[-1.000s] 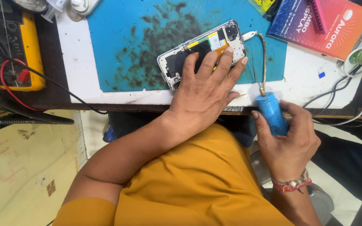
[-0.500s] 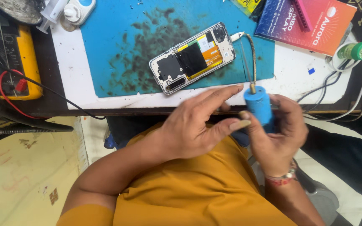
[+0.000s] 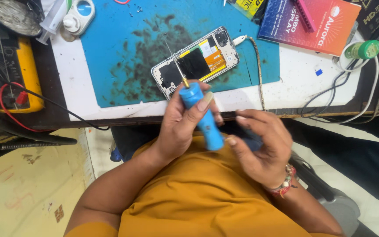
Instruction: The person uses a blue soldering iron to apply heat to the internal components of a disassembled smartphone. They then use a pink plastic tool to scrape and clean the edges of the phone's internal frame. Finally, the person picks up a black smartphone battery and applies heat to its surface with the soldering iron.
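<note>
Half a second ago both my hands were bunched together around the blue tool at the desk's edge; now my left hand (image 3: 185,123) has taken the blue screwdriver (image 3: 202,115) up on its own, fingers wrapped round the handle with the thumb laid along it, and the thin metal shaft points up and away over the opened phone (image 3: 196,61); my right hand (image 3: 259,147) has come off to the side, fingers loosely curled, fingertips just touching the lower end of the handle, and something dark sits in its palm, though I cannot tell what it is or whether I grip it; the phone lies back-off on the blue work mat (image 3: 123,48), tilted, its black and orange inner parts showing, close above my left knuckles; a braided cable (image 3: 259,70) runs from the phone's upper corner down over the mat and the white board to the desk edge; to the far left stands a yellow multimeter (image 3: 20,70) with its red lead (image 3: 9,107) looped beside it; at the upper right lies a red and blue box (image 3: 308,24), and beside it a small green bottle (image 3: 362,49) among white wires (image 3: 356,94).
</note>
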